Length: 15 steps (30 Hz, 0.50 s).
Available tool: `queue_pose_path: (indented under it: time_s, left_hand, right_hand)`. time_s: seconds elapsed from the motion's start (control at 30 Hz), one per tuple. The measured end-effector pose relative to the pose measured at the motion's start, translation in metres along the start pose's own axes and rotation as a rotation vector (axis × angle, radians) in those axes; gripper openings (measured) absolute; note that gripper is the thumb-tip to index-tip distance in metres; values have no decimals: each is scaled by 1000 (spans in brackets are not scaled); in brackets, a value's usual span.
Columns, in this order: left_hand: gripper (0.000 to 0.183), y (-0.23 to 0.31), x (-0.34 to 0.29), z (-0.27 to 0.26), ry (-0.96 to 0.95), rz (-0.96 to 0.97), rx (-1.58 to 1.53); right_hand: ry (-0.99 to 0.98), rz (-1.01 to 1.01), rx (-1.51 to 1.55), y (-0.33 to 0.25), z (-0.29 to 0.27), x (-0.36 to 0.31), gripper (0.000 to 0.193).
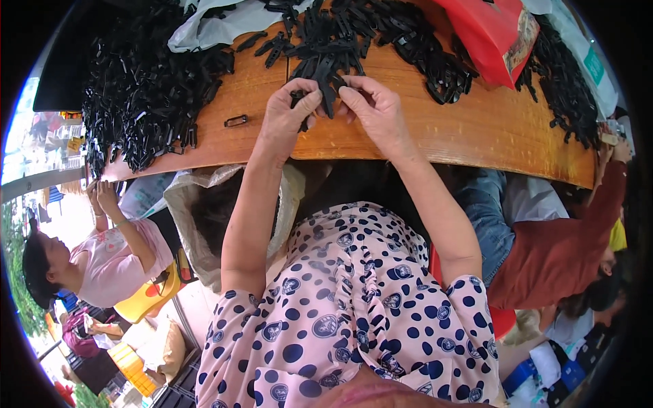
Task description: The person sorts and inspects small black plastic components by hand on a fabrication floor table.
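Observation:
My left hand [291,109] and my right hand [375,110] are raised over the table's near edge, close together, both with fingers pinched. Small black plastic clip-like parts show at the fingertips of each hand. Between them a long black clip-like part [328,92] points down toward me. Right behind my hands lies a heap of similar black parts [333,37], so where the held pieces end and the heap begins is hard to see. How the parts fit together is too small to make out.
The wooden table [231,146] carries a large black heap [146,88] at left, a lone black part [236,121], a white plastic bag [204,27] and a red bag [486,41]. Below its edge is an open woven sack [194,204]. People work at both sides.

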<state>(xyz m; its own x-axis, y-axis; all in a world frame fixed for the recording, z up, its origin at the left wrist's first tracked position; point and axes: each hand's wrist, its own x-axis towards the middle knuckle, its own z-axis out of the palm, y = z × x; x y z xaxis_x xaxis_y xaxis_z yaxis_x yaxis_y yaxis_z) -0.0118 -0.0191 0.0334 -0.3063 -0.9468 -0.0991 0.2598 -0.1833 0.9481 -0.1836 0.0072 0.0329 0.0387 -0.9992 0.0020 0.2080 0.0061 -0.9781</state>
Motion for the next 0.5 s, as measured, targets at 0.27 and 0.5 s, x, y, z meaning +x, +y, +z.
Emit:
queue_pose_path:
  time_s: [0.27, 0.5]
  left_hand:
    - [10, -19, -17, 12, 187, 138, 271]
    - [20, -2, -41, 23, 218, 5, 259]
  right_hand:
    - [13, -218, -389, 1, 11, -18, 16]
    - [83, -512, -740, 7, 24, -29, 19]
